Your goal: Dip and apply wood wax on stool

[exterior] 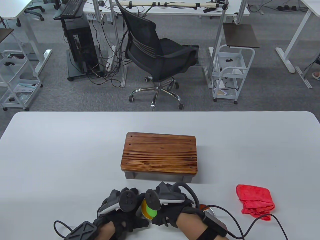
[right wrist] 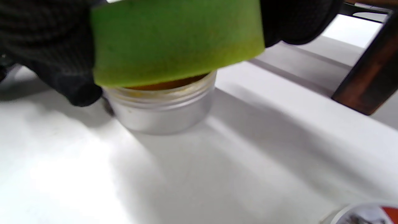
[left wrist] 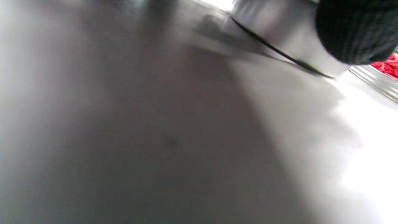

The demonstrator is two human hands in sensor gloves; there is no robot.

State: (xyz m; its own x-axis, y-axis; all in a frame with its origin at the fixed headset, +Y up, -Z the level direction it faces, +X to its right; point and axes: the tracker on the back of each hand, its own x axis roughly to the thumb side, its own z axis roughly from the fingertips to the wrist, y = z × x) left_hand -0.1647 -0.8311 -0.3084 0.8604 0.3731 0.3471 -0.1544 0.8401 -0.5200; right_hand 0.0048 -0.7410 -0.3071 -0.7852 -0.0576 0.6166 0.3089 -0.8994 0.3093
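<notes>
The wooden stool (exterior: 160, 153) stands mid-table; one of its legs shows in the right wrist view (right wrist: 363, 84). Both hands are close together in front of it. My right hand (exterior: 162, 212) pinches a green sponge (right wrist: 177, 40) and presses its lower edge into the orange wax of an open silver wax tin (right wrist: 161, 109). The sponge also shows in the table view (exterior: 150, 210). My left hand (exterior: 131, 215) holds the tin from the left side. The left wrist view is blurred; it shows the tin wall (left wrist: 289, 34) with a gloved finger (left wrist: 357, 28) against it.
The tin's lid (exterior: 209, 209) lies just right of my right wrist; it also shows in the right wrist view (right wrist: 367, 214). A crumpled red cloth (exterior: 255, 201) lies further right. Glove cables trail off the table's front edge.
</notes>
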